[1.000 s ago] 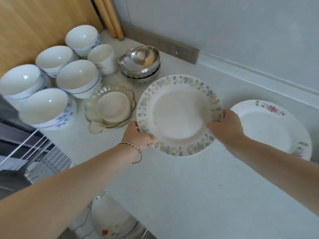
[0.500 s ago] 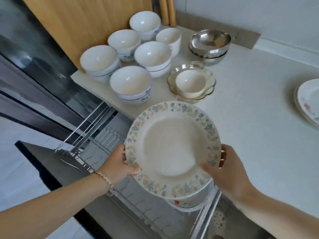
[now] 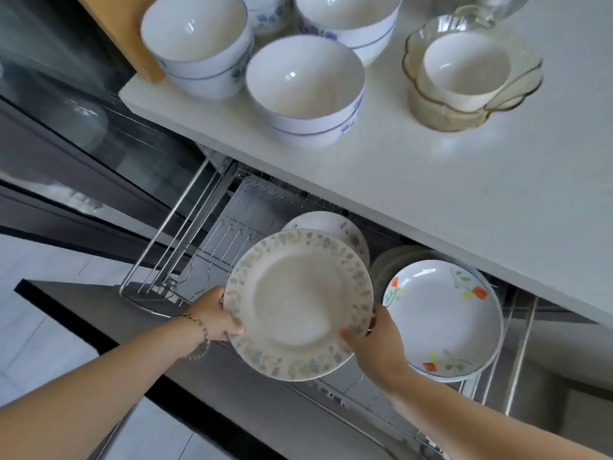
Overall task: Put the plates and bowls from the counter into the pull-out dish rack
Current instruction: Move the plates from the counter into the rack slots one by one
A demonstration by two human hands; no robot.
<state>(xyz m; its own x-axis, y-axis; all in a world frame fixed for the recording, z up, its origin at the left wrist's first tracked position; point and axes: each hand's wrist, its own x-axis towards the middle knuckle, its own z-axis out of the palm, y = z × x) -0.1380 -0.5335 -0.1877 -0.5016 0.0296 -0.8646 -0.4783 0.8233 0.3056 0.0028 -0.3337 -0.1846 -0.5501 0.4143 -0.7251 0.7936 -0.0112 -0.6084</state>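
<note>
Plate point(image 3: 298, 303), blue-flower rim, gripped by both hands over the rack point(image 3: 185, 227), tilted, face toward camera. Can't tell if it touches the wires.

Left hand point(image 3: 215, 315): clamps the left edge, thumb on the rim face, other fingers hidden behind. Bracelet point(image 3: 199, 330) on that wrist.

Right hand point(image 3: 374, 340): clamps the lower-right edge, thumb on the rim, fingers curled under.

Just right of the right fingers: red-flower plate point(image 3: 444, 323) standing in the rack, with more plates behind it.

Beyond the fingers, behind the held plate: back plate point(image 3: 331, 224), floral, mostly covered.

Left of the left fingers: wire slots.

Well above both hands, on the counter point(image 3: 431, 180): white bowls point(image 3: 305, 81) with blue pattern, and a glass bowl point(image 3: 517, 94) with a white cup point(image 3: 467, 64) inside.
</note>
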